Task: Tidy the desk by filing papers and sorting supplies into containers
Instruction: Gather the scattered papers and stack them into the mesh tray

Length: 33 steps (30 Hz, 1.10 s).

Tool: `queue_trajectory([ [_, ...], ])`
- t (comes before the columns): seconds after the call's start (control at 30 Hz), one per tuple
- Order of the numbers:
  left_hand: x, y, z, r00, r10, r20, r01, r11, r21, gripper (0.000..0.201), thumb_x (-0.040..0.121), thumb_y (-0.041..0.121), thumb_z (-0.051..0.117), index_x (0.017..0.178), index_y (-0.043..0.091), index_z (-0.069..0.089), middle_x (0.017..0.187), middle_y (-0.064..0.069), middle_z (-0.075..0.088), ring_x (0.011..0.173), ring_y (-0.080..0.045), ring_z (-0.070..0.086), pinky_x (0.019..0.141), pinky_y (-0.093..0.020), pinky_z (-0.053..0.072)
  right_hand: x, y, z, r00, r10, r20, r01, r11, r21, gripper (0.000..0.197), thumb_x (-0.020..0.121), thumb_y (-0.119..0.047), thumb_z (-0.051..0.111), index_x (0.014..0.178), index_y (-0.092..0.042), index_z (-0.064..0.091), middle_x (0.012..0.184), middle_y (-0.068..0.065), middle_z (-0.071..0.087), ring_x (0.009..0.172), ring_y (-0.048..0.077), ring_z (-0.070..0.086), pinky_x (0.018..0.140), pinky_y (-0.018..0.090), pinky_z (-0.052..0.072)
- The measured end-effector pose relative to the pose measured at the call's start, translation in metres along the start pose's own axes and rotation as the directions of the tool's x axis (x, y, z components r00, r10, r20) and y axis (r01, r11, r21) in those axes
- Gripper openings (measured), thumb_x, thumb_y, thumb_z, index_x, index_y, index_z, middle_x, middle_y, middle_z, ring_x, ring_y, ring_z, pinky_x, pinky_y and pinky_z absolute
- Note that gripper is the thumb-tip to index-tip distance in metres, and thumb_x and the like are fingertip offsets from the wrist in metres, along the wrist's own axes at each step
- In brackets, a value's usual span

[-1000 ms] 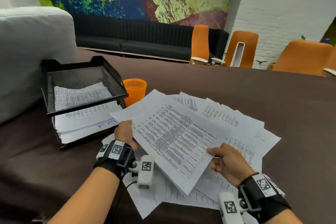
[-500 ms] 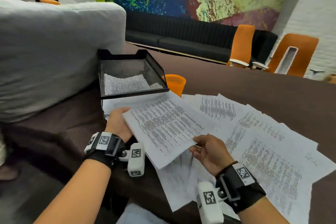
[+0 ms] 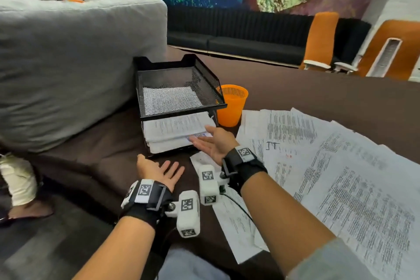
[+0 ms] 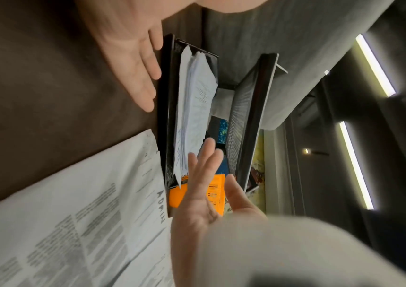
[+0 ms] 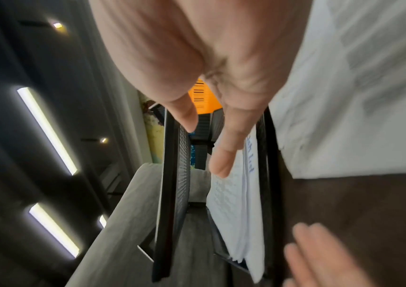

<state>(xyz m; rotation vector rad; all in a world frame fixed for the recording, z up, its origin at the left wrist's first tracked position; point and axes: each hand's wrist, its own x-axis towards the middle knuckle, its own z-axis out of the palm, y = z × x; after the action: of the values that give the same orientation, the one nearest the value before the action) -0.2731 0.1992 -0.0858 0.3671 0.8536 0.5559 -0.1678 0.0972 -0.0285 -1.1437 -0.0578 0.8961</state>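
A black mesh two-tier tray (image 3: pixel 181 110) stands at the desk's left. Its lower tier holds a stack of printed papers (image 3: pixel 177 129); the upper tier shows only mesh. My right hand (image 3: pixel 208 142) is open, palm up, with its fingers against the front of that stack, also visible as fingers (image 5: pixel 221 161) on the papers (image 5: pixel 233 203). My left hand (image 3: pixel 162 171) lies open, palm up, on the brown desk just in front of the tray, holding nothing. The left wrist view shows the left hand (image 4: pixel 133 58) beside the tray's edge (image 4: pixel 166 97). Several loose printed sheets (image 3: pixel 341 177) fan across the right.
An orange mesh cup (image 3: pixel 234 104) stands right behind the tray. A large grey cushion (image 3: pixel 68 63) leans at the tray's left. The brown desk (image 3: pixel 318 95) runs far back. Orange chairs (image 3: pixel 322 38) and a black sofa line the wall.
The sheet both hands held now lies on the stack in the tray's lower tier. Both hands have let go and opened. The head view has swung left toward the tray.
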Motion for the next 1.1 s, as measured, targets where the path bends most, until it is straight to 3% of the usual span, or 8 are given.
queue_trajectory([
  [0.13, -0.003, -0.008, 0.011, 0.996, 0.029, 0.09, -0.044, 0.984, 0.173, 0.054, 0.099, 0.047, 0.038, 0.139, 0.011, 0.041, 0.11, -0.009, 0.062, 0.094, -0.029, 0.064, 0.076, -0.042, 0.05, -0.023, 0.001, -0.034, 0.999, -0.045, -0.015, 0.04, 0.969, -0.245, 0.028, 0.102, -0.016, 0.048, 0.127, -0.003, 0.048, 0.123, 0.025, 0.062, 0.104, 0.034, 0.069, 0.084, 0.037, 0.058],
  [0.23, -0.013, -0.024, 0.025, 0.983, -0.027, 0.183, -0.032, 0.95, 0.311, 0.04, 0.099, 0.04, 0.044, 0.124, 0.011, 0.052, 0.112, -0.008, 0.066, 0.09, -0.026, 0.065, 0.075, -0.037, 0.05, -0.051, -0.007, -0.067, 0.987, -0.147, -0.058, 0.117, 0.927, -0.355, 0.024, 0.1, -0.022, 0.053, 0.119, -0.007, 0.058, 0.107, 0.019, 0.072, 0.085, 0.026, 0.074, 0.069, 0.032, 0.06],
  [0.43, -0.045, -0.067, 0.061, 0.92, -0.164, 0.356, -0.093, 0.79, 0.606, 0.027, 0.097, 0.036, 0.052, 0.107, 0.012, 0.062, 0.108, -0.006, 0.069, 0.097, -0.026, 0.066, 0.082, -0.037, 0.049, -0.114, -0.026, -0.146, 0.924, -0.316, -0.216, 0.183, 0.861, -0.474, 0.021, 0.098, -0.026, 0.057, 0.11, -0.012, 0.066, 0.099, 0.011, 0.075, 0.088, 0.026, 0.073, 0.074, 0.036, 0.059],
  [0.63, -0.058, -0.126, 0.087, 0.894, -0.275, 0.355, -0.163, 0.538, 0.827, 0.021, 0.093, 0.034, 0.061, 0.109, 0.021, 0.062, 0.126, -0.007, 0.059, 0.121, -0.026, 0.053, 0.093, -0.042, 0.043, -0.163, -0.028, -0.234, 0.735, -0.453, -0.504, 0.08, 0.797, -0.599, 0.011, 0.092, -0.028, 0.066, 0.095, -0.019, 0.071, 0.106, 0.0, 0.07, 0.099, 0.016, 0.064, 0.078, 0.031, 0.051],
  [0.73, -0.057, -0.15, 0.096, 0.878, -0.292, 0.379, -0.21, 0.477, 0.853, 0.024, 0.093, 0.028, 0.064, 0.109, 0.012, 0.06, 0.12, -0.011, 0.06, 0.111, -0.026, 0.056, 0.082, -0.035, 0.045, -0.181, -0.035, -0.279, 0.604, -0.465, -0.647, -0.078, 0.773, -0.629, 0.035, 0.088, -0.036, 0.069, 0.116, -0.016, 0.064, 0.117, 0.002, 0.062, 0.095, 0.016, 0.059, 0.086, 0.034, 0.049],
  [0.8, -0.052, -0.159, 0.101, 0.869, -0.285, 0.403, -0.264, 0.422, 0.867, 0.045, 0.089, 0.032, 0.068, 0.118, 0.001, 0.057, 0.111, -0.018, 0.063, 0.104, -0.032, 0.06, 0.082, -0.034, 0.044, -0.191, -0.038, -0.303, 0.547, -0.414, -0.727, -0.156, 0.804, -0.575, 0.059, 0.086, -0.04, 0.071, 0.134, -0.013, 0.05, 0.128, 0.008, 0.056, 0.106, 0.023, 0.058, 0.098, 0.04, 0.047],
  [0.93, -0.042, -0.169, 0.099, 0.834, -0.36, 0.418, -0.285, 0.368, 0.885, 0.055, 0.076, 0.044, 0.077, 0.119, 0.014, 0.06, 0.124, -0.004, 0.064, 0.117, -0.03, 0.058, 0.106, -0.05, 0.042, -0.198, -0.032, -0.318, 0.582, -0.327, -0.745, -0.166, 0.849, -0.502, 0.075, 0.088, -0.033, 0.071, 0.147, -0.008, 0.031, 0.134, 0.015, 0.05, 0.104, 0.023, 0.049, 0.09, 0.034, 0.041],
  [1.1, -0.038, -0.185, 0.085, 0.792, -0.396, 0.465, -0.4, 0.238, 0.885, 0.051, 0.074, 0.035, 0.081, 0.119, 0.015, 0.068, 0.108, -0.002, 0.074, 0.102, -0.026, 0.069, 0.097, -0.048, 0.052, -0.177, -0.018, -0.295, 0.716, -0.384, -0.583, -0.045, 0.808, -0.587, 0.075, 0.086, -0.034, 0.073, 0.148, -0.018, 0.032, 0.151, 0.014, 0.038, 0.133, 0.027, 0.044, 0.096, 0.033, 0.042],
])
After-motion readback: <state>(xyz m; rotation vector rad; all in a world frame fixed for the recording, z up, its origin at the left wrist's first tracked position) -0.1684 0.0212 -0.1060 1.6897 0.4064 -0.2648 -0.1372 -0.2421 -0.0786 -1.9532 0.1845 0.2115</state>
